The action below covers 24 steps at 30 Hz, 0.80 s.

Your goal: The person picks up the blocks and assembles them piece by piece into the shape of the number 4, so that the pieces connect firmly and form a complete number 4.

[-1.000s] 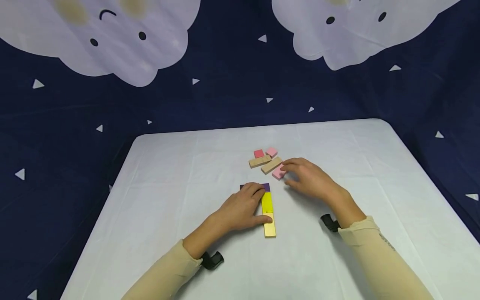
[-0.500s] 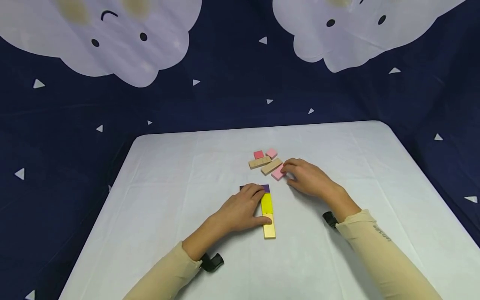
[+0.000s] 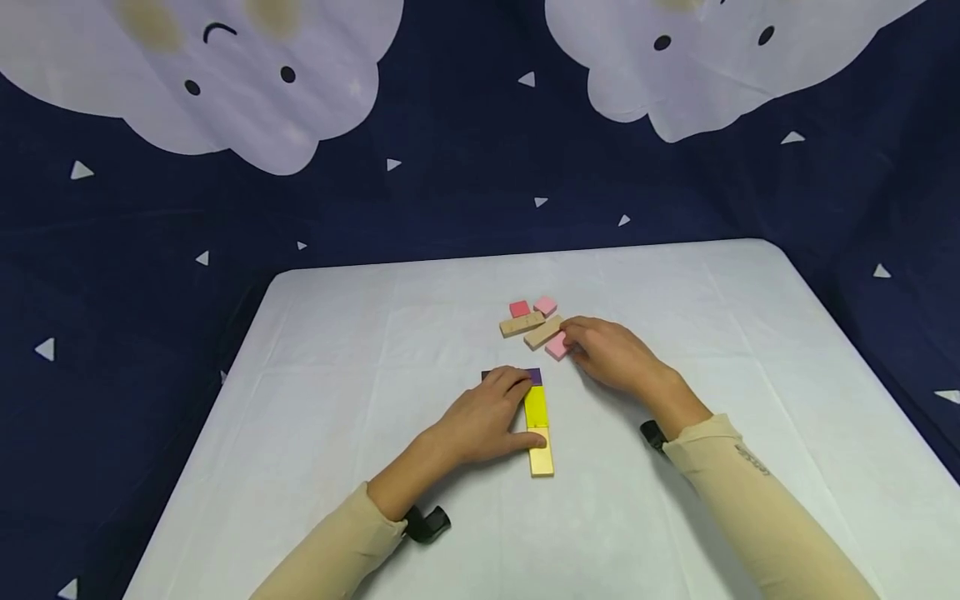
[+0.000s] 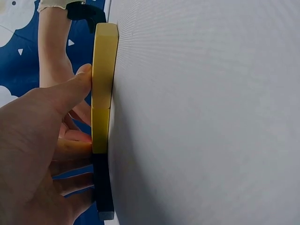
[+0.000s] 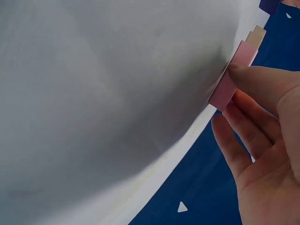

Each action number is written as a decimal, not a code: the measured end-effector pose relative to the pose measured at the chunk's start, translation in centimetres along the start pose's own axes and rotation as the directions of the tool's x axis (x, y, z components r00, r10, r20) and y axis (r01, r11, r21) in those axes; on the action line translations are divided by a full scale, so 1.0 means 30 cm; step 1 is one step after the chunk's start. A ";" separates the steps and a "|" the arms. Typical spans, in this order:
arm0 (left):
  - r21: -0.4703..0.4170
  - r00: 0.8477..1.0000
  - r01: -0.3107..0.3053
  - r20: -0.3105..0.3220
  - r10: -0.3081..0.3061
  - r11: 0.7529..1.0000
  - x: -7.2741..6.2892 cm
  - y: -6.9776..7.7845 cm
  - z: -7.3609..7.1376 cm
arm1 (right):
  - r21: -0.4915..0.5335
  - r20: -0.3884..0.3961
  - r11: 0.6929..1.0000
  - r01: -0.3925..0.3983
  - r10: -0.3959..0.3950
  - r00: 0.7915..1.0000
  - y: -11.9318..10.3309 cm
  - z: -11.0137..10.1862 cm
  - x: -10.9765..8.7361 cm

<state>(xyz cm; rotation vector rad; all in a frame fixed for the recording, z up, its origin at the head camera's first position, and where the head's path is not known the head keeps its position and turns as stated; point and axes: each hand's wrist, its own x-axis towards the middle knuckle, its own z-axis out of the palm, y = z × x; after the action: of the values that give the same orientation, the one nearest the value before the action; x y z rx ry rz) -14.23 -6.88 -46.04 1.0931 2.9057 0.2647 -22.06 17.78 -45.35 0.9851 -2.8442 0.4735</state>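
In the head view my left hand (image 3: 483, 421) rests over a line of flat blocks. Its thumb touches a pale yellow block (image 3: 541, 462), and its other fingers lie across a bright yellow block (image 3: 536, 406) and a dark purple block (image 3: 536, 377). From the left wrist, these fingers look stretched out against the dark block (image 4: 103, 183). Farther back, my right hand (image 3: 615, 354) pinches a pink block (image 3: 556, 347) lying on the table. The right wrist view has the thumb on one face of that pink block (image 5: 229, 84), with fingers behind it.
Two plain wooden blocks (image 3: 521, 324) lie left of the right hand. Behind them are a small red block (image 3: 519, 309) and another pink block (image 3: 545, 306). A white cloth covers the table (image 3: 360, 333), and a dark blue curtain (image 3: 450, 217) hangs behind.
My right thumb has moved in toward the fingers, closing on the pink block. The left hand stays on its row of blocks.
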 end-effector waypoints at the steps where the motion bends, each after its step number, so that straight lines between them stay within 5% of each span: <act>1: -0.002 1.000 0.001 -0.001 -0.001 1.000 0.000 0.000 0.001 | -0.002 -0.005 1.000 0.007 -0.007 1.000 0.000 0.000 0.002; 16: -0.014 1.000 0.001 0.004 -0.001 1.000 -0.003 -0.001 0.006 | -0.103 -0.044 0.994 0.021 -0.025 0.999 -0.008 0.005 -0.015; 24: -0.014 1.000 -0.012 -0.012 0.011 1.000 -0.001 -0.008 0.009 | -0.053 -0.010 0.999 -0.008 0.007 1.000 -0.001 -0.001 -0.012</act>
<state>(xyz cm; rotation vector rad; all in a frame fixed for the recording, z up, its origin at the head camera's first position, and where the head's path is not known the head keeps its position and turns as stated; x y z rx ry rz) -14.34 -7.04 -46.35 1.1106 2.9042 0.2918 -21.75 17.98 -45.38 0.9606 -2.8373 0.4007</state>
